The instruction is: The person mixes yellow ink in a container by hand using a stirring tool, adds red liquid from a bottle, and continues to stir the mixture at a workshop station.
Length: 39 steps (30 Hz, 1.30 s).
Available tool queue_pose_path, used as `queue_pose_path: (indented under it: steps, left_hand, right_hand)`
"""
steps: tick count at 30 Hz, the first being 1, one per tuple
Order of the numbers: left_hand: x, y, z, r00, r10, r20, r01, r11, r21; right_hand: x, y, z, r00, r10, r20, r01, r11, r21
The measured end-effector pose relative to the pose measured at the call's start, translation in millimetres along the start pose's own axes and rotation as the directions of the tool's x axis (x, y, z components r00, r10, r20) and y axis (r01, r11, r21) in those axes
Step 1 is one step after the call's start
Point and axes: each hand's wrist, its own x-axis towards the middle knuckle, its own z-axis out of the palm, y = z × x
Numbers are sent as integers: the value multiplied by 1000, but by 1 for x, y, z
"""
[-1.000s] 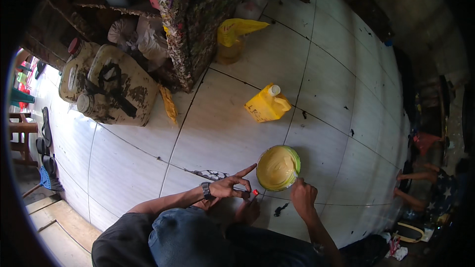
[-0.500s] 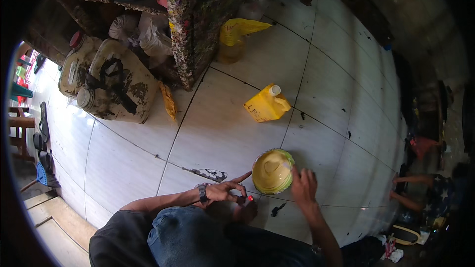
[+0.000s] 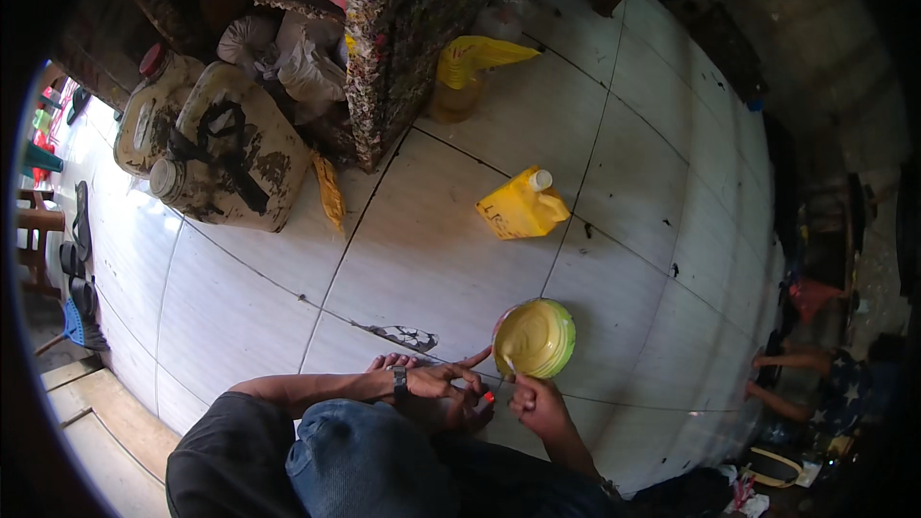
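Note:
A round yellow-green tub (image 3: 564,350) of thick yellow paste (image 3: 533,338) stands on the floor before me, tilted slightly. My right hand (image 3: 539,405) is closed around a thin pale stick (image 3: 509,363) at the tub's near edge, and the stick's end dips into the paste. My left hand (image 3: 439,382), with a watch on its wrist, reaches its index finger to the tub's left rim. Its other fingers are curled beside a small thing with a glowing red tip (image 3: 489,396), which looks like a lit cigarette. Bare toes (image 3: 391,362) show behind the left wrist.
Beyond the tub stands a yellow jerrycan (image 3: 523,206) with a white cap. Two stained large jerrycans (image 3: 245,149) sit at the left beside a paint-crusted shelf (image 3: 369,58). A yellow bag (image 3: 470,62) lies farther back. Another person's legs (image 3: 791,360) show at the right.
My right hand has moved from the tub's right rim to its near side, where the pale stick now shows in its fist. The tub is tipped differently. My left hand stays by the left rim.

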Motion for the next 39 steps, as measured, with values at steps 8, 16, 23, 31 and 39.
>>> queue_pose_path:
  steps: [8,16,23,31,39]
  left_hand:
    - [6,43,-11,990,-141,8,135,925,-354]
    - [4,32,-5,993,-103,-49,97,989,-115]
    - [3,45,-6,978,-206,18,200,920,-337]
    - [2,35,-2,994,-82,-75,58,959,-276]
    - [7,36,-4,991,-131,-29,116,944,-308]
  right_hand:
    - [12,-17,-33,787,-613,62,175,125,-977]
    - [12,-47,-36,758,-647,87,151,43,-988]
    - [17,-47,-37,701,-712,52,111,36,-993]
    - [11,-57,-27,506,-783,363,130,-346,-929]
    - [-9,-23,-5,853,-513,91,162,95,-982]
